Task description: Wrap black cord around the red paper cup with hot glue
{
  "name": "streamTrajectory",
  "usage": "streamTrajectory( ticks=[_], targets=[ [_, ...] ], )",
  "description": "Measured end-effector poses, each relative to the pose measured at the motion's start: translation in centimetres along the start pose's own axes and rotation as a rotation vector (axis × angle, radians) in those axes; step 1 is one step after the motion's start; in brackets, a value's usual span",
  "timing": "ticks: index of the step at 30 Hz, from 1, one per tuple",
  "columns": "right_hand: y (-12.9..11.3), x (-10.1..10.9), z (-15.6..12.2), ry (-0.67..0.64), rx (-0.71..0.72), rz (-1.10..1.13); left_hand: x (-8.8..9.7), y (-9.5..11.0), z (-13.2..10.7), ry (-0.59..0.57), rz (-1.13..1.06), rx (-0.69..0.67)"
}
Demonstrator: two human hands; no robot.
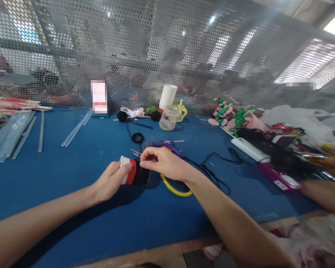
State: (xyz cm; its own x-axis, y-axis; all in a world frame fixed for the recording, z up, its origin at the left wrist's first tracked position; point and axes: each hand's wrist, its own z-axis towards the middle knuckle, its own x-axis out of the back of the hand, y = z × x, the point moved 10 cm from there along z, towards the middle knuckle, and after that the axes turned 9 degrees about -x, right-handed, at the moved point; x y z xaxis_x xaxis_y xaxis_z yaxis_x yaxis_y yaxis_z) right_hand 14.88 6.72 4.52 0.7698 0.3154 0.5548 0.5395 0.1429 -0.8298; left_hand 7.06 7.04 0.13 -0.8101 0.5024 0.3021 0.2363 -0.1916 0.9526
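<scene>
A paper cup (131, 172), white at the rim with a red band, lies tilted on its side just above the table. Black cord (142, 175) covers its base end. My left hand (110, 182) grips the cup by its rim end, thumb along the red band. With thumb and forefinger pinched, my right hand (167, 163) holds the black cord against the wound part; the exact contact is partly hidden. From there the cord runs back to a loose coil (137, 138). Behind my right hand lie a blue glue gun (173, 148) and scissors (135, 153), both partly covered.
A yellow hoop (176, 191) lies under my right wrist. Farther back stand a clear jar (169, 120), stacked paper cups (168, 96) and a phone (99, 97). Glue sticks (16, 130) lie left. A purple power strip (279, 177) and another person's arm (325, 195) are right.
</scene>
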Motion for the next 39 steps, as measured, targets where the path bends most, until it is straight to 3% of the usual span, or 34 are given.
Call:
streamTrajectory(
  ticks=[6, 13, 21, 26, 35, 39],
  targets=[
    [-0.4, -0.4, -0.3, -0.045, 0.02, -0.092, 0.0, 0.3, 0.0, -0.003, -0.017, -0.008],
    [-1.4, -0.4, -1.2, -0.122, 0.039, -0.122, 1.1, -0.7, 0.3, 0.114, -0.154, 0.06],
    [-0.1, -0.1, -1.1, -0.15, -0.019, -0.119, 0.9, -1.2, 0.2, 0.118, -0.223, 0.08],
    [0.2, 0.9, -0.6, 0.01, -0.06, -0.08, 0.7, -0.2, 0.0, 0.064, -0.103, 0.021],
    [0.6, -0.5, 0.0, -0.016, -0.042, -0.109, 0.0, 0.2, 0.0, -0.025, 0.052, -0.059],
    [-0.2, -0.6, -0.5, -0.058, -0.016, -0.178, 0.3, 0.4, 0.1, -0.002, 0.054, -0.063]
  ],
)
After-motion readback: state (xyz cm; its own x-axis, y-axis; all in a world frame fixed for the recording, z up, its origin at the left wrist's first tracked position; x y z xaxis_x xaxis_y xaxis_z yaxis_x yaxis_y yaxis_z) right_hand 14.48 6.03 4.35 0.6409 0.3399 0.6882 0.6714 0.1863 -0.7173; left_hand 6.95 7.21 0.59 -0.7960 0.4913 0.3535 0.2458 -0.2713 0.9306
